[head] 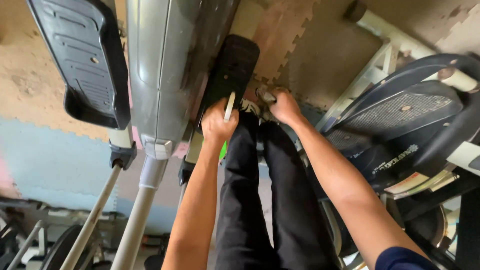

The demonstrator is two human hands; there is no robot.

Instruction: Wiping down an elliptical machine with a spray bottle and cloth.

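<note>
Head view, looking straight down past the person's black trousers [260,200] to a floor of brown and blue foam mats [45,145].

Item 1: black pedal [231,70] of a grey exercise machine [170,65]. It lies directly ahead of both hands, long axis running away from the person and tilted slightly to the right at its far end. Its near end meets the left hand.

Item 2: left hand [218,122], curled closed around a slim pale tool [229,106], which stands up from the fist and overlaps the near edge of the pedal. This hand is the nearer of the two to the pedal, touching or just short of it; which one cannot be told.

Item 3: right hand [284,106], closed in a pinch on a small dull metal part [265,95], just beside the pedal's near right corner. What the part is cannot be made out.

Item 4: second black pedal [87,60], well apart to the left, on a pale bar [95,220].

Item 5: dark blue seat or housing of another machine [400,125] with a white frame [370,75], close on the right, crowding the right forearm.

Item 6: a shoe [250,106], partly showing between the hands, below the pedal.
</note>
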